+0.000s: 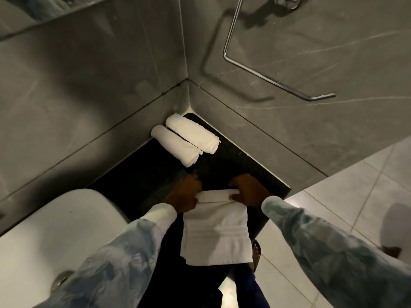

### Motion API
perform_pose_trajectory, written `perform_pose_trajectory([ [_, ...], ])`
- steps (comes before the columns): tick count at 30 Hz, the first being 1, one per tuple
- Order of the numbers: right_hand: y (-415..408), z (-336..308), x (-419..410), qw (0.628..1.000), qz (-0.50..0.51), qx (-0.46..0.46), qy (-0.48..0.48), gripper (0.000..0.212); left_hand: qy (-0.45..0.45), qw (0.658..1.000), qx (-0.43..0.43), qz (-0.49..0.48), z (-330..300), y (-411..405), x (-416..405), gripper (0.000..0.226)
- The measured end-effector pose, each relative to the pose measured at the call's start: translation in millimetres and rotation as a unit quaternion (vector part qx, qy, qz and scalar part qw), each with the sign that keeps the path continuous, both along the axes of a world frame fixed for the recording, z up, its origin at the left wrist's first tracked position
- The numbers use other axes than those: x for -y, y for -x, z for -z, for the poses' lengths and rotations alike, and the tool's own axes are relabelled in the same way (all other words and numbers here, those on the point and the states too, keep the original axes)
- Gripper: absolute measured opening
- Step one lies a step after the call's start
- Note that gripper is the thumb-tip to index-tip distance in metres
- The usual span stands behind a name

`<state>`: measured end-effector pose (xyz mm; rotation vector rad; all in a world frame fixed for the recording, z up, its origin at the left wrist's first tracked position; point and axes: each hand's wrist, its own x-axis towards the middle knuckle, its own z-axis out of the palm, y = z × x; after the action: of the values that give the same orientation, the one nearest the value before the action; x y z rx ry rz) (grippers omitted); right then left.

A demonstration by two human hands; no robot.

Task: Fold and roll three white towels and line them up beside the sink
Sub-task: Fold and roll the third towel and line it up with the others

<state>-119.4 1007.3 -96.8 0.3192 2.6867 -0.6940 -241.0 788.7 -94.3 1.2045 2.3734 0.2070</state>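
Observation:
Two rolled white towels lie side by side in the far corner of the black counter: one roll nearer the corner, the other roll to its left. A third white towel, folded into a strip, hangs over the counter's front edge. Its far end is turned into a small roll. My left hand grips the left end of that roll and my right hand grips the right end. The white sink sits at the lower left.
Grey marble walls meet in a corner behind the counter. A chrome towel bar juts from the right wall above the counter. Pale floor tiles lie to the right, and my sandalled foot shows below the hanging towel.

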Motion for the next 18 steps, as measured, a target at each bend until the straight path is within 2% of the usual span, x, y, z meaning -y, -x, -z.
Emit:
perform_pose_trajectory([
  [4, -17, -4, 18, 0.994, -0.066, -0.048, -0.079, 0.036, -0.043, 0.992, -0.085, 0.081, 6, -19, 11, 0.057],
  [7, -40, 4, 35, 0.978, -0.087, -0.102, -0.158, 0.038, -0.074, 0.989, -0.094, 0.088, 11, -35, 20, 0.052],
  [14, -59, 20, 54, 0.966, -0.044, -0.151, -0.206, 0.037, -0.048, 0.998, 0.046, 0.011, -18, -23, 13, 0.020],
  [18, -59, 7, 55, 0.978, -0.026, -0.133, -0.157, 0.031, 0.000, 0.996, 0.081, -0.035, -7, -31, 14, 0.051],
])
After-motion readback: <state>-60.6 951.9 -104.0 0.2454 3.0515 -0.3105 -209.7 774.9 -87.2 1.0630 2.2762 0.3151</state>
